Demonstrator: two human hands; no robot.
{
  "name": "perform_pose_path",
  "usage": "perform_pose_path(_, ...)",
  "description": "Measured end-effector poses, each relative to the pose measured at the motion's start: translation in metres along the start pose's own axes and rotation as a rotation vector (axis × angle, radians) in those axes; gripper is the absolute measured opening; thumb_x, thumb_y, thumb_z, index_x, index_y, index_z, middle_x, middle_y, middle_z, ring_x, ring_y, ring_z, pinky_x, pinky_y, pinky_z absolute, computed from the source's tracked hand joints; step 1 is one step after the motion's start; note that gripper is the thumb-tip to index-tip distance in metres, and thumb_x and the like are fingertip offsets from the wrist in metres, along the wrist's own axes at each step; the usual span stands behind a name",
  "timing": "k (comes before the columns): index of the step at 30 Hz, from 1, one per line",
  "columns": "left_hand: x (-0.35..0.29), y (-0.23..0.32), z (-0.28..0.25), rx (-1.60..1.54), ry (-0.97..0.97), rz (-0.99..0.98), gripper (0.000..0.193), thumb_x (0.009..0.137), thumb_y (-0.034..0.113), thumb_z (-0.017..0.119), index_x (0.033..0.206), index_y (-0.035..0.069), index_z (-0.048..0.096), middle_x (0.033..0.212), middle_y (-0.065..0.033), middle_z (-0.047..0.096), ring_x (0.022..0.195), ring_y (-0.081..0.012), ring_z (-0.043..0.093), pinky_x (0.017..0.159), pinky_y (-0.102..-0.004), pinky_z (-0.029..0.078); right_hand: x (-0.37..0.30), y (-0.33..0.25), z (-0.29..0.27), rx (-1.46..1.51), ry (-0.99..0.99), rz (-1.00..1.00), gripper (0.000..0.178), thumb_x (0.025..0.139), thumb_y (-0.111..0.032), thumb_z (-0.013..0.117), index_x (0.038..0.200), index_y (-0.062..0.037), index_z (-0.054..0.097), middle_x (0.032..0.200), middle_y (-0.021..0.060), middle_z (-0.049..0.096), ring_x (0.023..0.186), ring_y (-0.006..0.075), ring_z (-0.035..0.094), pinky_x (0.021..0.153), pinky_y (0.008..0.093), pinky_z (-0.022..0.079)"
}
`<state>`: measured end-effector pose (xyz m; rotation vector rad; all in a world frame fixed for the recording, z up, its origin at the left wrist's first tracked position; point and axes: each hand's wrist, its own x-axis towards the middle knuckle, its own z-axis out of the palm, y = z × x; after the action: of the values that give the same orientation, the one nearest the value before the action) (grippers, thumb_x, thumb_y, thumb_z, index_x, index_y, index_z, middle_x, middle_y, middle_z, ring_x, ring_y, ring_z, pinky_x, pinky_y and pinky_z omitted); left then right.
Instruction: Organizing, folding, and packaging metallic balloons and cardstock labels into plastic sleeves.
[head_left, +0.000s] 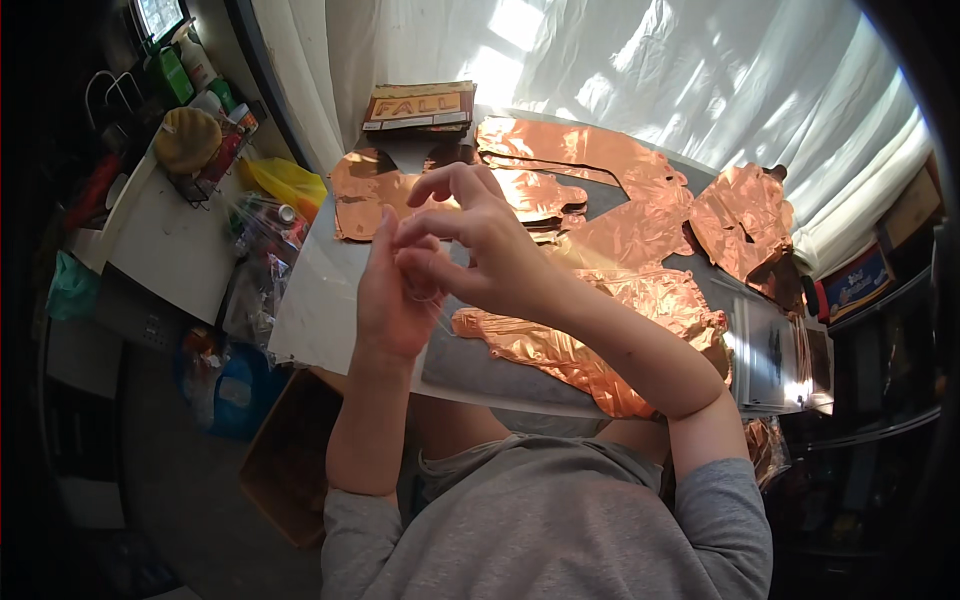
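Head view: the left hand [388,305] is half curled, its fingers pointing up toward the table's far side; the right hand [485,240] arches over from the right, fingers bent and parted, tips at the left fingers. A thin, pale strand [428,299] shows at the left palm, below the right thumb — which fingers grip it, if any, I cannot tell. It curves in a small loop, so no clear long axis shows. Both hands are above the table [325,305] — the nearest foil [560,350] slants from left down to lower right.
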<state>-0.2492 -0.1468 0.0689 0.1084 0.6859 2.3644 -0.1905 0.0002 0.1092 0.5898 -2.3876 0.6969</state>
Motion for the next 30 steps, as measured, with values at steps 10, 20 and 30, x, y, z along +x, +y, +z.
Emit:
perform_pose_path(10,0.006,0.047,0.033,-0.122,-0.166,0.108,0.031,0.113,0.024,0.042,0.126,-0.001,0.055,0.075,0.0023,0.034,0.061,-0.0089,0.031,0.053,-0.0251,0.036,-0.006,0.004,-0.001,1.241,-0.38,0.568,0.056,0.093,-0.006,0.075,0.141,0.004,0.049,0.104,0.0112,0.073,0.092,0.0151,0.071,0.085,0.0293,0.058)
perform_pose_path(20,0.016,-0.024,-0.033,-0.258,-0.504,-0.147,0.038,0.112,0.026,0.031,0.132,0.004,0.055,0.127,-0.0082,0.062,0.118,-0.0196,0.061,0.094,-0.0391,0.055,0.002,0.007,-0.001,0.289,-0.002,0.079,0.016,0.086,-0.005,0.077,0.101,-0.0059,0.075,0.094,0.0043,0.071,0.082,0.0186,0.066,0.078,0.0324,0.056)
perform_pose_path(30,0.027,-0.005,-0.042,-0.813,-0.222,-0.248,0.027,0.109,0.019,0.047,0.088,0.005,0.057,0.074,0.0007,0.056,0.062,-0.0091,0.055,0.051,-0.0199,0.044,-0.017,0.01,-0.016,0.021,0.09,-0.024,0.032,0.098,-0.019,0.065,0.129,-0.0131,0.067,0.141,0.0166,0.053,0.135,0.037,0.048,0.109,0.0444,0.043)
